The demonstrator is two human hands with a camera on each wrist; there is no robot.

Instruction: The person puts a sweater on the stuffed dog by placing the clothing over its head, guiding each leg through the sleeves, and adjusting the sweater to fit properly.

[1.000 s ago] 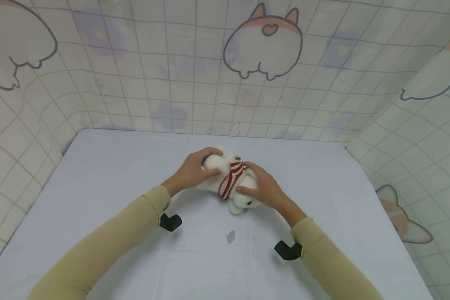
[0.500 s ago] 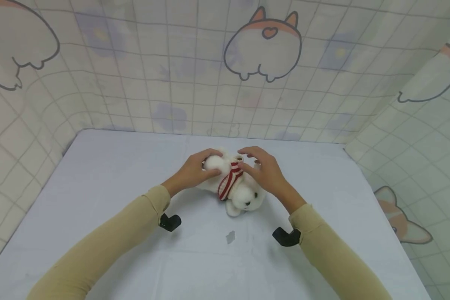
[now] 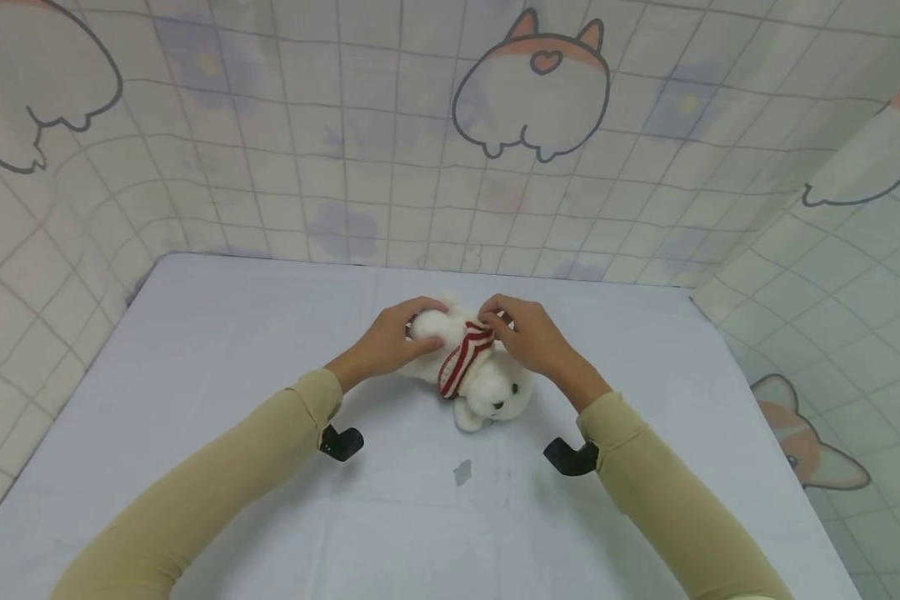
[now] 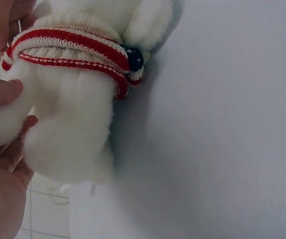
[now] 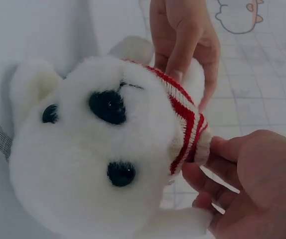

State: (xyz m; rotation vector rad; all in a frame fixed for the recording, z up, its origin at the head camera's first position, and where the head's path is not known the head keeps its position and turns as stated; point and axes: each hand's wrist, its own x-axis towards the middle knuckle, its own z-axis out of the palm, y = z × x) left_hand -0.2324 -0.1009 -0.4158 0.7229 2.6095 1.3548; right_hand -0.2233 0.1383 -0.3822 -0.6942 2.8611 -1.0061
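Observation:
A white plush bear [image 3: 495,392] lies on its side on the table, its head toward the right and front. Around its middle is a red-and-cream striped knit sweater [image 3: 465,358], bunched up, with a dark blue patch [image 4: 134,59] at one side in the left wrist view. My left hand [image 3: 390,337] grips the bear's lower body, thumb and fingers around a leg. With thumb and fingertips, my right hand [image 3: 532,333] pinches the sweater's cream ribbed edge [image 5: 203,149], seen best in the right wrist view. The bear's face points toward the right wrist camera.
A white cloth covers the table [image 3: 255,333], with a small grey patch [image 3: 462,473] in front of the bear. Behind and at the sides hangs a grid-patterned curtain [image 3: 390,167] with cartoon corgis. Black wrist mounts [image 3: 341,443] stick out below both sleeves.
My right hand has left the bear's head, moved up and back to the sweater, and its fingers have closed on the edge. My left hand keeps its hold on the bear.

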